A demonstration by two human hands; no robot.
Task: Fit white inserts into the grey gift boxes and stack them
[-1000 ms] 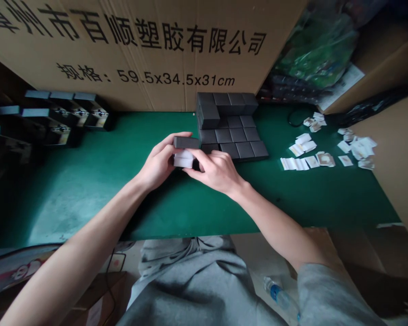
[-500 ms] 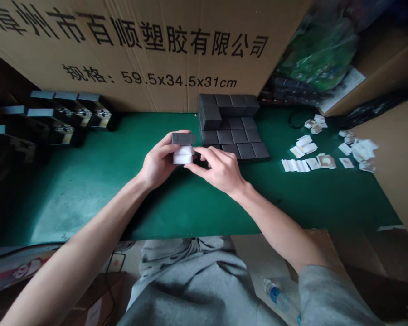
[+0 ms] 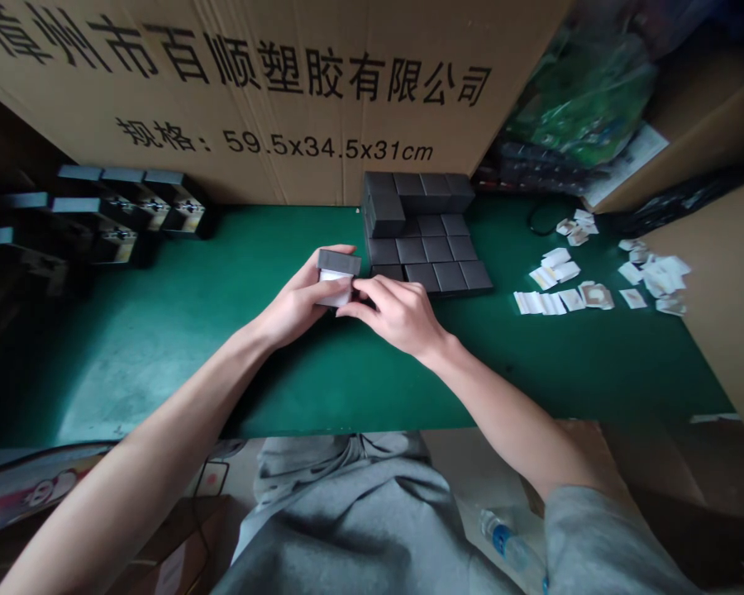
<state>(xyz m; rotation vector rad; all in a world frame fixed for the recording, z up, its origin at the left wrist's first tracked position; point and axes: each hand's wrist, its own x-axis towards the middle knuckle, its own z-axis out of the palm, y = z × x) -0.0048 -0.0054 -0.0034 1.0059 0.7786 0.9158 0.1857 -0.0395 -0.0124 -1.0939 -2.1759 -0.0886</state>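
A small dark grey box point(image 3: 338, 263) with a white inside is held just above the green table mat point(image 3: 223, 330), its lid nearly down over the white part. My left hand point(image 3: 294, 304) wraps round it from the left and behind. My right hand point(image 3: 395, 312) pinches its right front side with curled fingers. Right behind the hands stands a stack of closed dark grey boxes point(image 3: 431, 235), laid in rows and two layers high at the back.
A big printed cardboard carton point(image 3: 254, 91) walls off the back. Open dark boxes point(image 3: 130, 211) line up at the left. Small white paper tags point(image 3: 570, 289) lie scattered at the right. A brown carton point(image 3: 732, 297) borders the right edge. A plastic bottle point(image 3: 508, 541) lies below the table.
The box's lid has come down over the white inside, which showed more before. Both hands stayed in place, the right fingers shifting slightly onto the box.
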